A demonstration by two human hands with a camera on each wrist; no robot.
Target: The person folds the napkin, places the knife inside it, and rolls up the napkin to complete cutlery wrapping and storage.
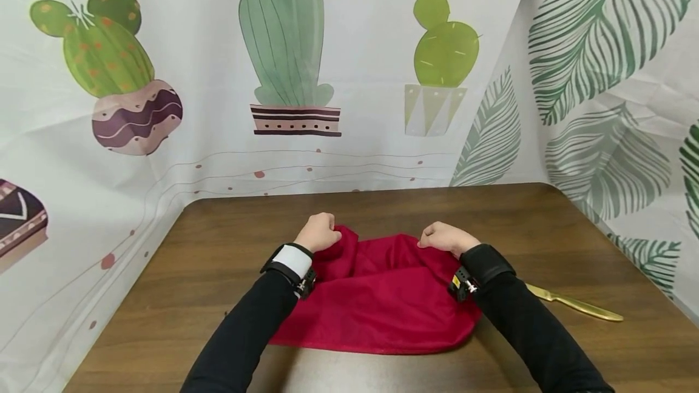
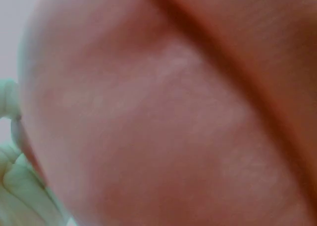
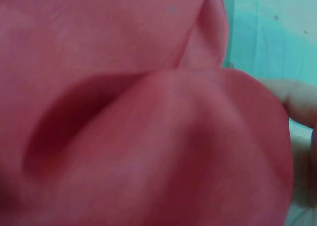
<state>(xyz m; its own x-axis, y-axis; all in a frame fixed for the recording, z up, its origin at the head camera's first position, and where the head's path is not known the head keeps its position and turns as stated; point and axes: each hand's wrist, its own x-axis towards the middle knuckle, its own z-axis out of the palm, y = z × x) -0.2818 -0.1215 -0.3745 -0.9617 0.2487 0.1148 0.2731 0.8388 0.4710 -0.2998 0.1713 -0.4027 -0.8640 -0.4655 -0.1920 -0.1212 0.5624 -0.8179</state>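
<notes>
A red cloth (image 1: 377, 308) spreads over the middle of the table, its far part lifted into folds and its near edge lying on the wood. My left hand (image 1: 318, 233) pinches the cloth's far left edge. At the far right edge my right hand (image 1: 445, 238) pinches it between thumb and fingers. Blurred red fabric (image 2: 148, 117) fills most of the left wrist view, with part of the left hand (image 2: 25, 186) at its side. In the right wrist view, folds of the cloth (image 3: 163, 151) hang beside the right hand's fingers (image 3: 299, 102).
To the right lies a gold knife (image 1: 584, 306), its blade end partly behind the right sleeve. The brown wooden table (image 1: 218, 241) reaches back to a white curtain (image 1: 371, 35) printed with cacti and leaves.
</notes>
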